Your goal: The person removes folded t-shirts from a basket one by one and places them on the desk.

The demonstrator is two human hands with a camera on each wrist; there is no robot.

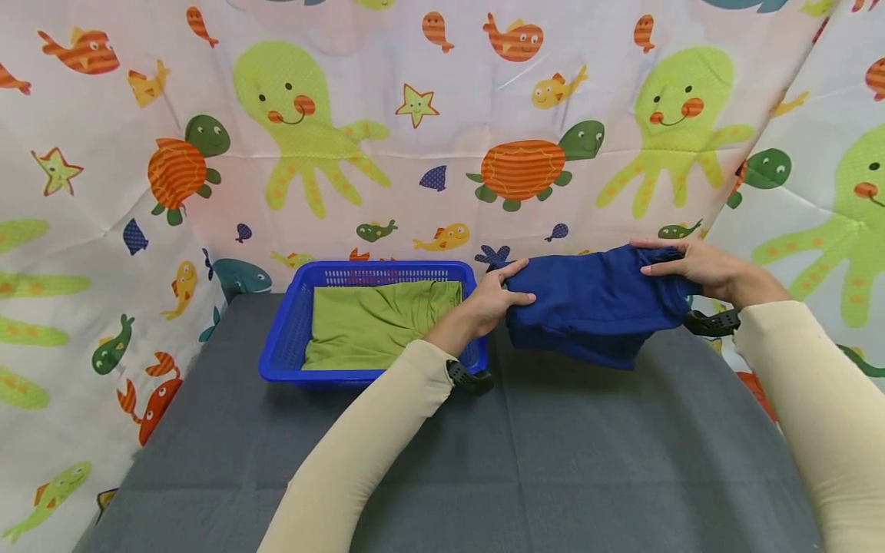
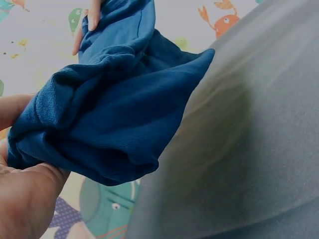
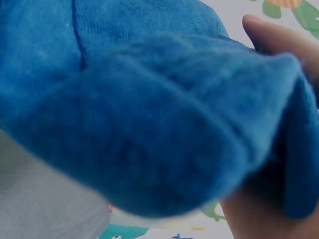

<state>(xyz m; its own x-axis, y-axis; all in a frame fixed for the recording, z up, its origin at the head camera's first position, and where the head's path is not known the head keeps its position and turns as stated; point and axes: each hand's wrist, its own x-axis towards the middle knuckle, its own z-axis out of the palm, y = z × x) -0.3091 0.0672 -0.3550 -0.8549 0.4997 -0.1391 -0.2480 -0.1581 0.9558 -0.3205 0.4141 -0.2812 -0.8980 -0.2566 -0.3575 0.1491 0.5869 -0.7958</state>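
A folded dark blue cloth garment (image 1: 581,299) hangs between both hands, raised over the grey table to the right of the basket. My left hand (image 1: 487,301) pinches its left end, thumb in front and fingers behind. At the other end my right hand (image 1: 712,269) grips the fabric between thumb and fingers. A loose flap of the garment (image 2: 129,119) droops below the left hand in the left wrist view. Close up in the right wrist view, the blue fabric (image 3: 149,129) covers most of the right hand.
A blue plastic basket (image 1: 285,338) with perforated sides stands left of the hands, partly behind the left forearm. Folded green cloth (image 1: 373,319) lies in it. The grey table cover (image 1: 442,491) extends in front, and a sea-animal print curtain (image 1: 442,77) hangs behind and at both sides.
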